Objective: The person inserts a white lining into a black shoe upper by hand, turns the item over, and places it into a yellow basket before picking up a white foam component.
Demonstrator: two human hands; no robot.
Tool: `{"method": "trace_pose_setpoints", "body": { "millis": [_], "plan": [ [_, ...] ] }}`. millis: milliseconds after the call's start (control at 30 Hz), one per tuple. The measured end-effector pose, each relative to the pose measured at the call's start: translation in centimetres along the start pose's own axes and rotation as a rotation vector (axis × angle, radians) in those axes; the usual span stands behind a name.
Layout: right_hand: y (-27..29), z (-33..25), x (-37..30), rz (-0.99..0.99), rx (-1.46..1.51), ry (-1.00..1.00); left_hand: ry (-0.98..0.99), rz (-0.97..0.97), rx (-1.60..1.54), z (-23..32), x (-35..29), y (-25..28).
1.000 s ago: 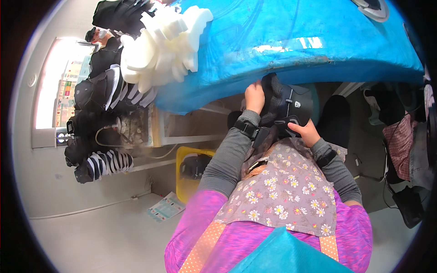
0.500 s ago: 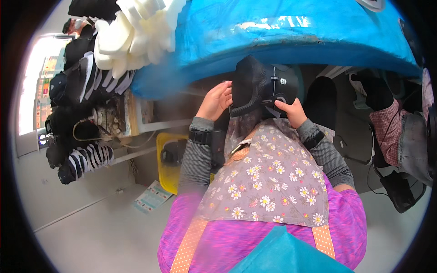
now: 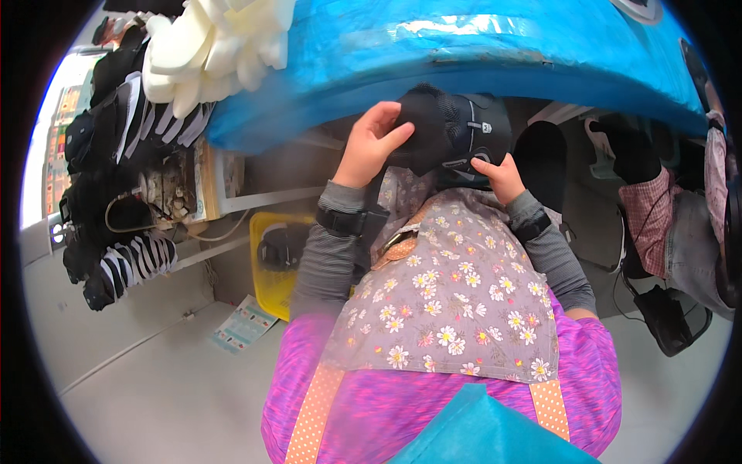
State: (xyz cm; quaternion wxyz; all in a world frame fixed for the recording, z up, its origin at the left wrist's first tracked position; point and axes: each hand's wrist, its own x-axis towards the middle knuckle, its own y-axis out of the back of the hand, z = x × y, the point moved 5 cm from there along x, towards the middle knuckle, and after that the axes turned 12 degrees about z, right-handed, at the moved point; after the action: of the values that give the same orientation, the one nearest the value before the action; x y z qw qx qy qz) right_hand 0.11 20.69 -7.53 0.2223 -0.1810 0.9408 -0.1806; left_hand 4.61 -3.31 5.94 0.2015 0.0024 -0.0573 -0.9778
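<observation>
While the right hand (image 3: 502,178) grips the black bag (image 3: 460,127) near the blue counter (image 3: 495,66), the left hand (image 3: 365,147) has fingers apart beside it (touching, can't tell); likely light, soft, best held by both sides.

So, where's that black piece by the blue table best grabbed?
Probably pinch the left edge of the black piece, coming from the left: it bulges toward the open left hand, while the right hand holds the lower right, thumb on top.

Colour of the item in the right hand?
Mostly black item, pale details; best in the head view.
</observation>
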Motion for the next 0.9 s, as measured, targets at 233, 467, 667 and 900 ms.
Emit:
{"method": "trace_pose_setpoints", "body": {
  "millis": [233, 467, 667, 900],
  "plan": [
    [0.7, 1.5, 0.2, 0.007, 0.056, -0.041, 0.418, -0.216, -0.39, -4.5, -4.1, 1.9],
    [-0.3, 0.3, -0.4, 0.016, 0.114, -0.053, 0.161, -0.297, 0.504, -5.4, -3.0, -0.1],
    [-2.6, -5.0, -2.0, -0.083, 0.293, -0.017, -0.364, 0.116, 0.503, 2.5, -1.2, -2.9],
    [-2.4, -3.6, -1.0, 0.041, 0.561, -0.132, -0.433, 0.065, 0.882, 1.1, 4.8, -5.8]
  ]
}}
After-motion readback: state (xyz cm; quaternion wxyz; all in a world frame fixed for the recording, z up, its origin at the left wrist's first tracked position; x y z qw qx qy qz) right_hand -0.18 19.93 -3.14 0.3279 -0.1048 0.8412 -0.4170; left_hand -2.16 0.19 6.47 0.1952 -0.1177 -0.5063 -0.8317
